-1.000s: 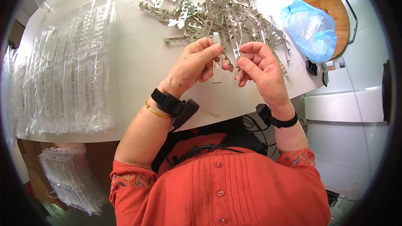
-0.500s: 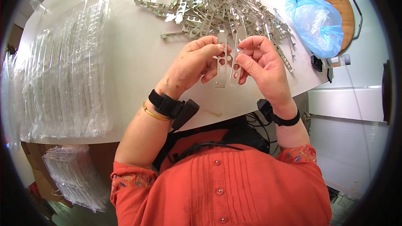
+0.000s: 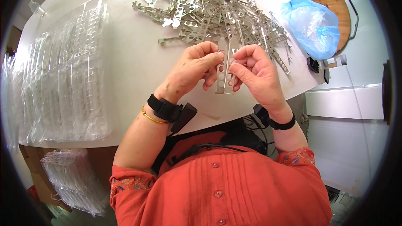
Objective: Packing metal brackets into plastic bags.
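My left hand (image 3: pixel 191 68) pinches a flat metal bracket (image 3: pixel 221 81) with round holes, held upright over the near part of the table. Close beside it, my right hand (image 3: pixel 256 71) grips a second perforated metal strip (image 3: pixel 230 79). The two pieces stand side by side, nearly parallel; whether they touch I cannot tell. Fingertips cover the middle of both. Just beyond my hands lies a loose heap of similar metal brackets (image 3: pixel 205 10), tangled at the far middle of the table.
Stacked clear plastic trays (image 3: pixel 63 79) fill the left of the white table (image 3: pixel 134 83). More clear trays (image 3: pixel 74 180) sit below its left edge. A blue plastic bag (image 3: pixel 312 25) rests at the right on a round wooden surface (image 3: pixel 344 14), near a small black object (image 3: pixel 313 64).
Both hands have come slightly nearer to me, and the two metal pieces are closer together. The right hand has shifted a little left. The whole view has also moved slightly.
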The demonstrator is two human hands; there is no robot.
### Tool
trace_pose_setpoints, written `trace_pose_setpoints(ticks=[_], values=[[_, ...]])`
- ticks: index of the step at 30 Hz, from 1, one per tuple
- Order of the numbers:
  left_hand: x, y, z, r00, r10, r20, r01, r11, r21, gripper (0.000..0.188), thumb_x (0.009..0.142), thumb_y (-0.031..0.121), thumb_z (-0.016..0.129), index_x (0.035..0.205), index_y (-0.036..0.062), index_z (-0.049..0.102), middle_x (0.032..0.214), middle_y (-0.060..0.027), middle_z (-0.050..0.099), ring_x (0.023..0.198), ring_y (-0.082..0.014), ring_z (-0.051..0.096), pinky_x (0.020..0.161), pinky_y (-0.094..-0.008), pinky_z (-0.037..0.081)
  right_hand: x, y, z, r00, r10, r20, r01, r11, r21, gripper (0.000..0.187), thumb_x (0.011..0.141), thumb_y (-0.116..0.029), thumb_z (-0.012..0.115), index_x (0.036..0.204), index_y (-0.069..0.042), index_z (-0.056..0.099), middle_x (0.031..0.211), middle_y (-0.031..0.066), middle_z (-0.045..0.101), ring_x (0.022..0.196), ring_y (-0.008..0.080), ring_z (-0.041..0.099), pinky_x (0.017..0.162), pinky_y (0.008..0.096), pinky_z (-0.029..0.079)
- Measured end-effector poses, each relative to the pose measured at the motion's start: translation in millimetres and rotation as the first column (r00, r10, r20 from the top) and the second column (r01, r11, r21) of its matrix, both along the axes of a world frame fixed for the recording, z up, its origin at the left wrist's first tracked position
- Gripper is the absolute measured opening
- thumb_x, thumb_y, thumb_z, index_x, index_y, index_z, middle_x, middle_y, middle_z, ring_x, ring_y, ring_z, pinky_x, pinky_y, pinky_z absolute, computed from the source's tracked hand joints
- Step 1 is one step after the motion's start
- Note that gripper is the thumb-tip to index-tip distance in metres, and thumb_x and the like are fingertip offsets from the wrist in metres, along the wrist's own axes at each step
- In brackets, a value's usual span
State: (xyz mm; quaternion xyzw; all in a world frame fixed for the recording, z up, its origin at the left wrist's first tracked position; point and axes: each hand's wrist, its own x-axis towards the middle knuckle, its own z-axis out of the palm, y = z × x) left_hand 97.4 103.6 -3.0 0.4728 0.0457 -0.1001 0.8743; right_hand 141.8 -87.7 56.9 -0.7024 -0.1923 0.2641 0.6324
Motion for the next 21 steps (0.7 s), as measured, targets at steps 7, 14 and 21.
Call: trace_pose_setpoints(ticks=[7,14,21], values=[[-2.2,-0.3,2.0,1.000,-0.016,0.018,0.016,1.000,-0.014,0.016,0.101,0.022,0.065,0.101,0.0060,0.062,0.079,0.0002,0.062,0.049,-0.0090,0.057,0.041,-0.0221,0.039,-0.7,-1.1,-3.3,0.999,0.008,0.034,-0.005,0.997,-0.071,0.017,0.099,-0.003,0.062,0.113,-0.001,0.052,0.090,0.0051,0.064,0.068,0.0085,0.064,0.058,0.0231,0.055],[-2.4,1.7,0.3,0.997,-0.056,0.053,0.055,0.998,0.014,0.021,0.101,0.026,0.067,0.103,0.0052,0.063,0.078,0.0017,0.060,0.050,-0.0084,0.057,0.043,-0.0220,0.042,-3.5,2.1,-6.3,0.998,0.017,0.063,-0.013,0.998,-0.054,0.017,0.100,-0.003,0.061,0.114,-0.001,0.052,0.093,0.0045,0.062,0.068,0.0079,0.064,0.057,0.0231,0.055],[-1.7,1.0,0.2,0.996,-0.073,0.057,0.072,0.997,0.020,0.022,0.101,0.026,0.067,0.102,0.0042,0.064,0.078,0.0015,0.061,0.051,-0.0079,0.058,0.044,-0.0216,0.044,-8.2,1.6,-5.5,0.993,0.032,0.111,-0.023,0.997,-0.079,0.017,0.100,-0.003,0.060,0.115,-0.002,0.052,0.091,0.0037,0.061,0.069,0.0073,0.064,0.057,0.0231,0.055]])
